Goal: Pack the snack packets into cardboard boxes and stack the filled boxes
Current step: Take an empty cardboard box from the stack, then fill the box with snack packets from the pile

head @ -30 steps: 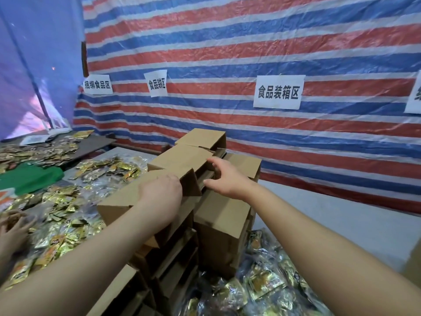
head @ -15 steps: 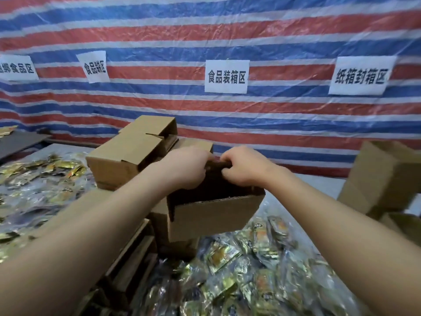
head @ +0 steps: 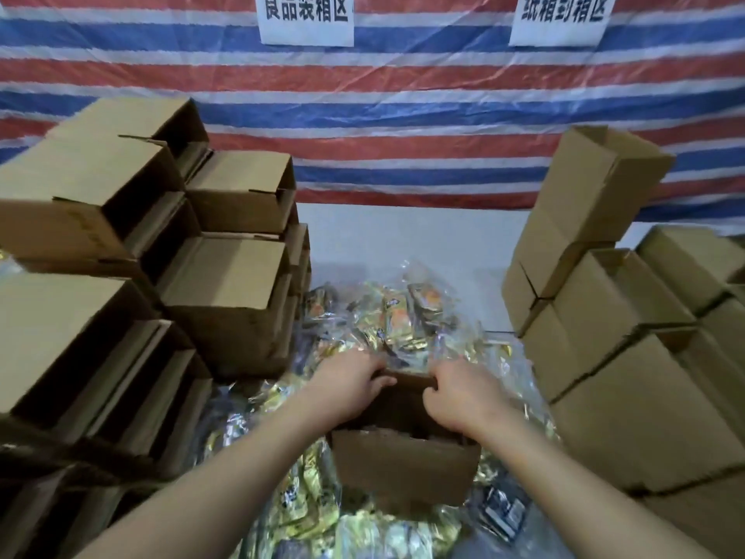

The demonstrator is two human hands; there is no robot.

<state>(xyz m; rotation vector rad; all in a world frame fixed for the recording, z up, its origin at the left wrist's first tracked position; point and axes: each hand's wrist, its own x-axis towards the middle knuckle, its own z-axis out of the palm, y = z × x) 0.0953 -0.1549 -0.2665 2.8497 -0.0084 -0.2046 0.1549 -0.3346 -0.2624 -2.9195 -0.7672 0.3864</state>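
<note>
Snack packets [head: 403, 316], gold and silver in clear plastic, lie heaped across the white table [head: 403, 232] in front of me, running from near the striped tarp wall [head: 403, 127] down to the bottom edge between my arms. Biggest thing is that tarp, red, white and blue, with two paper signs [head: 306, 18] taped on (print cut off at the top). Left side: stack of open empty boxes [head: 225, 292], lying on their sides, mouths facing right. Right side: stack of closed boxes [head: 629, 409], several layers, one tilted on top. Between the stacks, on the packet heap, sits one open cardboard box [head: 403, 466], mouth up, inside dark, contents hard to tell. My left hand [head: 346, 381] grips the far left part of its rim, fingers curled over the edge, thumb toward the middle. My right hand [head: 459, 393] grips the far right part of the rim, fingers curled down inside the box. Both hands are just apart from each other, a gap of rim showing between them. Forearms bare.
</note>
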